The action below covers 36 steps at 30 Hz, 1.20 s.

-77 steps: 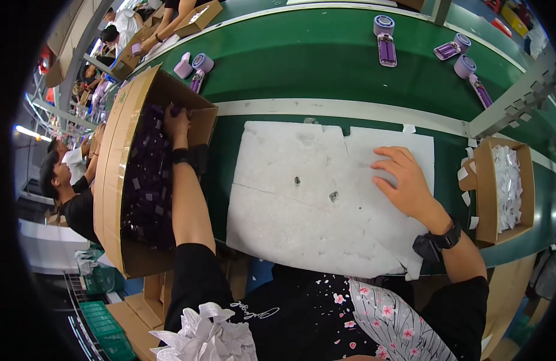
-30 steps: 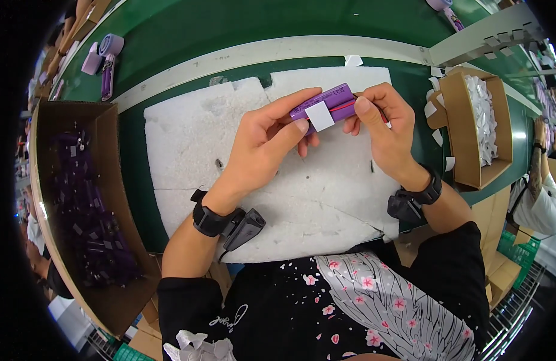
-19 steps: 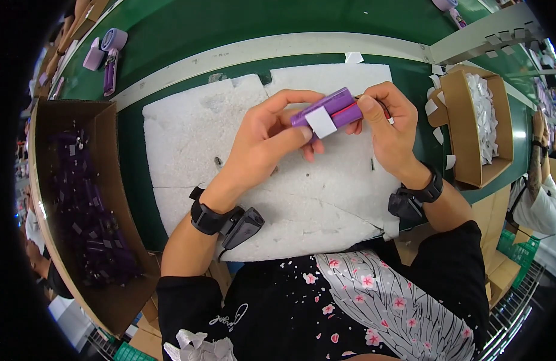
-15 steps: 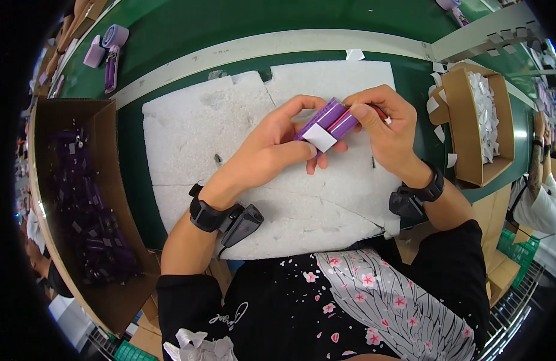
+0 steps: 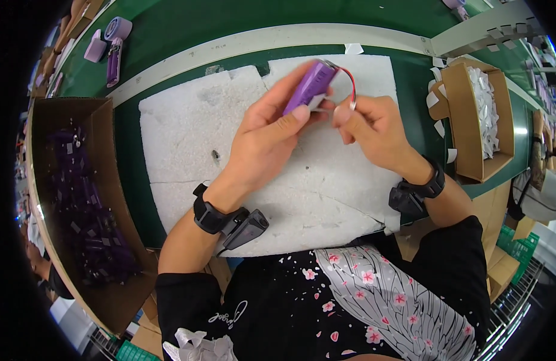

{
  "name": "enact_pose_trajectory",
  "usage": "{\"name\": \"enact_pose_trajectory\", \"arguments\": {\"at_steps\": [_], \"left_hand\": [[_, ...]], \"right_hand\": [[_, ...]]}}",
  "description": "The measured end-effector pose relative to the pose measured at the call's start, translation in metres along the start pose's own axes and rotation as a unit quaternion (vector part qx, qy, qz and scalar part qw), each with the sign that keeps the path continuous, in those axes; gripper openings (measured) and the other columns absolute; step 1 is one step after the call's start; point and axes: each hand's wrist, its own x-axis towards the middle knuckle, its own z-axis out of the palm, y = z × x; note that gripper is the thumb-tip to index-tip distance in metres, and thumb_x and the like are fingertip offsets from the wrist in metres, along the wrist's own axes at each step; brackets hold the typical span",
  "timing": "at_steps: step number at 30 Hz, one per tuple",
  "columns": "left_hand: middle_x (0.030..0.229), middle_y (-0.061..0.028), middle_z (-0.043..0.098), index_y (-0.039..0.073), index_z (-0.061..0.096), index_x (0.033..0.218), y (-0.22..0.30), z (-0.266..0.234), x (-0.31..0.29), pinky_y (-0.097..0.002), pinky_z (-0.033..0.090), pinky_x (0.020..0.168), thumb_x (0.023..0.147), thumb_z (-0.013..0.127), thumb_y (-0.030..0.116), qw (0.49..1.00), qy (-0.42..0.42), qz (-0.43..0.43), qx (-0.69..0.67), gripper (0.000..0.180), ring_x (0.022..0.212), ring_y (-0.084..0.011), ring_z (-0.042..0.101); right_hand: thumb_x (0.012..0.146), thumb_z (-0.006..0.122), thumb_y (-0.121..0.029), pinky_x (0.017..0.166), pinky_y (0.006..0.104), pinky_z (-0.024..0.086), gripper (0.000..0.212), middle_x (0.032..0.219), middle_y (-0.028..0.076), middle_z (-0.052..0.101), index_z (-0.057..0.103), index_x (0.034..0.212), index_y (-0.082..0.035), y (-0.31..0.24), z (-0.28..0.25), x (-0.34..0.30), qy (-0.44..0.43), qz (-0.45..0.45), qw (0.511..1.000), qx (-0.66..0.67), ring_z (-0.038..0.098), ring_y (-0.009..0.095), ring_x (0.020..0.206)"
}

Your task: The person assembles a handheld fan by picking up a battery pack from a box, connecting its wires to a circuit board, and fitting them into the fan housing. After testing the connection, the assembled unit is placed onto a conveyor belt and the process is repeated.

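Above a white foam sheet (image 5: 188,135), my left hand (image 5: 263,138) is closed around a purple battery pack (image 5: 311,85), which tilts up toward the right. A white label (image 5: 316,102) shows on the pack near my thumb. From its upper end a red wire (image 5: 352,84) loops out and down to my right hand (image 5: 377,129). My right thumb and fingers pinch the wire's end, where a small pale connector partly shows. My right hand sits just right of the pack.
At the left, a deep cardboard box (image 5: 103,147) contains several purple battery packs (image 5: 91,204). A smaller cardboard box (image 5: 461,120) of white pieces (image 5: 485,114) stands at the right. A pale rail (image 5: 260,39) crosses behind the foam. Beyond it lies a purple handheld fan (image 5: 114,51).
My left hand has raised and turned the battery pack more upright, moving it away from me. My right hand has come off the pack and down slightly, drawing the wire out.
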Motion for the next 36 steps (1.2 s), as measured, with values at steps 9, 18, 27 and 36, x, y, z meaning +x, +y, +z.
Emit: {"name": "enact_pose_trajectory", "arguments": {"at_steps": [9,18,27,36], "left_hand": [[0.133,-0.0116,0.052,0.004,0.041,0.143,-0.001,-0.003,0.000,-0.0344,0.040,0.104,0.091,0.061,0.006,0.996,0.033,0.054,0.058,0.056,0.119,-0.0195,0.052],[0.126,-0.0106,0.058,0.003,0.049,0.137,-0.004,0.003,-0.004,-0.0315,0.045,0.098,0.088,0.067,0.005,0.989,-0.001,0.057,0.135,0.052,0.112,-0.0175,0.056],[0.115,-0.0105,0.063,0.002,0.053,0.132,-0.002,0.006,-0.004,-0.0295,0.052,0.086,0.087,0.068,0.001,0.990,0.005,0.026,0.141,0.047,0.096,-0.0165,0.062],[0.114,-0.0107,0.063,0.002,0.053,0.131,-0.006,0.005,-0.004,-0.0296,0.051,0.086,0.086,0.069,0.003,0.990,0.006,0.022,0.137,0.048,0.095,-0.0165,0.062]], "right_hand": [[0.099,0.052,-0.019,0.050,0.0248,0.043,0.026,0.063,0.006,0.060,0.061,0.085,0.002,0.001,0.005,0.001,-0.014,-0.046,0.999,-0.005,0.056,0.010,0.055],[0.097,0.053,-0.014,0.053,0.0290,0.049,0.022,0.066,0.009,0.063,0.061,0.087,0.003,-0.002,0.008,0.001,-0.024,-0.115,0.992,-0.042,0.063,0.019,0.057],[0.092,0.046,-0.008,0.055,0.0314,0.050,0.020,0.067,0.010,0.064,0.058,0.080,0.003,0.000,0.000,0.002,-0.081,-0.137,0.983,-0.094,0.064,0.022,0.057],[0.092,0.045,-0.011,0.055,0.0318,0.049,0.023,0.067,0.011,0.064,0.058,0.080,0.003,0.003,0.001,-0.001,-0.085,-0.120,0.988,-0.047,0.064,0.022,0.058]]}}
